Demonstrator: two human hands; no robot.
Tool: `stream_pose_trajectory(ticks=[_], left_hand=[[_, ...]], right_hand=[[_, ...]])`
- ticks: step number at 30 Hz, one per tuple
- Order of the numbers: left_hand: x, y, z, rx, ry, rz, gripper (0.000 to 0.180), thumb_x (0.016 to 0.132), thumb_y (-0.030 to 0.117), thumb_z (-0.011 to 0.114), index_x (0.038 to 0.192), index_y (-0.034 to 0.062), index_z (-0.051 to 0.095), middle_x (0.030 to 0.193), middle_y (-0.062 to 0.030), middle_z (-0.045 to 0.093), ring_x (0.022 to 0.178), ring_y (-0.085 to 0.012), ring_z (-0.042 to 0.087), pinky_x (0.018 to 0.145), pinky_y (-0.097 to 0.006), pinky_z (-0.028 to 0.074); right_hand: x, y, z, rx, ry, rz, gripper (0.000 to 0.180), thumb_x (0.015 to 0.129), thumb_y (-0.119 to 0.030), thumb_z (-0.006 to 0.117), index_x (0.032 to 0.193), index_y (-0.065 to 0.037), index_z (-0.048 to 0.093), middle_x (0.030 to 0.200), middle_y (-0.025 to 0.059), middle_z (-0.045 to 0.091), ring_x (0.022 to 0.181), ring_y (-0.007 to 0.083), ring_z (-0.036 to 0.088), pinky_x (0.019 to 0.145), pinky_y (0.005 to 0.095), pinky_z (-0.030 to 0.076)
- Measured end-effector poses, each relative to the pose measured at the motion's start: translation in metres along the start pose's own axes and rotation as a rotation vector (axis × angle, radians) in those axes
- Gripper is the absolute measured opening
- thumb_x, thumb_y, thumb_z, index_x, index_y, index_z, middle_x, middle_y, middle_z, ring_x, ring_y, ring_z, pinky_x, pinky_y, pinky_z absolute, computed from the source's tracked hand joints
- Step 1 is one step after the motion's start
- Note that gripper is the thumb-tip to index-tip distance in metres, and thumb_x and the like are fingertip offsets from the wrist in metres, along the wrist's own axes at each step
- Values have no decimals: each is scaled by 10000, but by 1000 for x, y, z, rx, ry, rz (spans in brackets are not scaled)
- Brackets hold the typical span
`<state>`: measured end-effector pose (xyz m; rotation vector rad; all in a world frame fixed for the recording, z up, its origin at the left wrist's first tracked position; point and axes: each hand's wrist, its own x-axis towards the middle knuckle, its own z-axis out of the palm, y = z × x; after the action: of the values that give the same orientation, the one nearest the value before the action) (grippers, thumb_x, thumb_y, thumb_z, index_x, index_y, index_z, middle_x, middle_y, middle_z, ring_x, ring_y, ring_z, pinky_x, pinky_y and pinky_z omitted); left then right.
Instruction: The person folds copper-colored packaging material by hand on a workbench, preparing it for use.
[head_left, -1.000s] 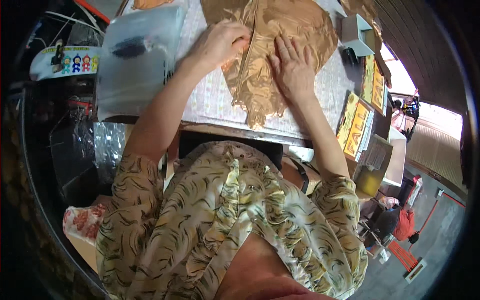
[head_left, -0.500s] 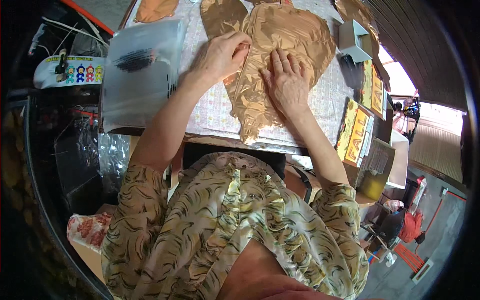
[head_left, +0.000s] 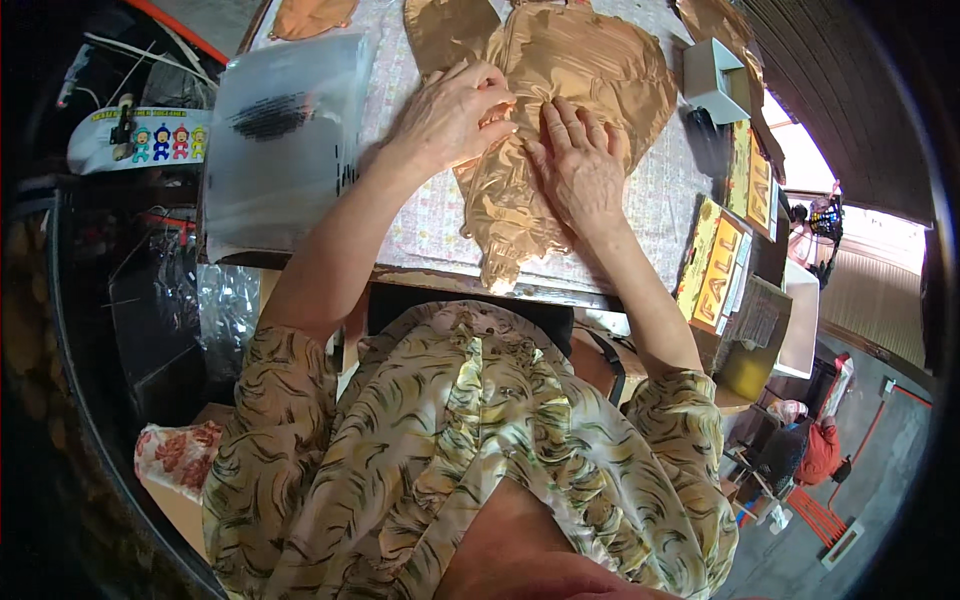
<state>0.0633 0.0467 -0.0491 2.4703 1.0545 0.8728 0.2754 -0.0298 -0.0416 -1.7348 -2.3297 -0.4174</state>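
On the table (head_left: 660,215), one gold foil balloon (head_left: 560,110) is lying flat, both hands pressing it: the left hand (head_left: 450,115) curling, pinching a fold, the right hand (head_left: 580,165) lying open. One plastic bag (head_left: 285,140) is lying left; one white box (head_left: 715,80) is sitting right.

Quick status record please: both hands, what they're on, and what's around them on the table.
left hand: fingers curled, pinching a fold of the gold foil balloon
right hand: flat, palm down, pressing the balloon
balloon: deflated, crinkled, lying flat on the patterned table cover
left of hands: clear plastic bag stack
right of hands: small grey box, yellow printed cards
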Motion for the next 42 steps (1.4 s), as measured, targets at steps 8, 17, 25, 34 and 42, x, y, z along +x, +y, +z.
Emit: stream_pose_trajectory(ticks=[8, 17, 25, 34, 42], left_hand=[[0, 2, -1, 25, -2, 1, 346, 871, 269, 786, 1134, 49, 744, 1251, -68, 645, 1140, -286, 632, 989, -393, 515], [1, 1, 1, 31, -54, -36, 371, 878, 300, 781, 1149, 50, 739, 1284, -68, 654, 1193, -291, 608, 1042, -405, 486], [1, 1, 2, 17, -45, -27, 366, 872, 295, 787, 1138, 50, 739, 1269, -65, 658, 1177, -293, 615, 1030, -405, 491], [8, -7, -11, -85, -31, -167, 328, 905, 253, 764, 1144, 30, 728, 1223, -92, 684, 1118, -278, 663, 985, -369, 522], [-17, -24, -58, -414, -41, -657, 435, 1029, 254, 577, 1364, -24, 567, 1346, -145, 622, 1139, -216, 667, 945, -324, 540]], right_hand=[[1, 5, 2, 23, 34, -37, 519, 981, -421, 622, 1360, -67, 631, 1399, 77, 629, 1258, 294, 561, 1100, 518, 371], [0, 4, -1, 64, -11, -6, 533, 1018, -402, 584, 1453, -95, 563, 1486, 87, 568, 1365, 300, 513, 1160, 497, 318], [-9, 12, 10, 202, -28, 16, 604, 1050, -434, 525, 1538, -84, 457, 1576, 132, 470, 1466, 344, 408, 1207, 515, 258], [-12, 13, 15, 237, -53, 19, 612, 1050, -452, 521, 1546, -100, 449, 1587, 126, 456, 1471, 350, 400, 1217, 514, 264], [-15, 14, 22, 251, -26, 35, 608, 1053, -457, 514, 1550, -115, 445, 1602, 104, 439, 1477, 347, 394, 1222, 518, 265]])
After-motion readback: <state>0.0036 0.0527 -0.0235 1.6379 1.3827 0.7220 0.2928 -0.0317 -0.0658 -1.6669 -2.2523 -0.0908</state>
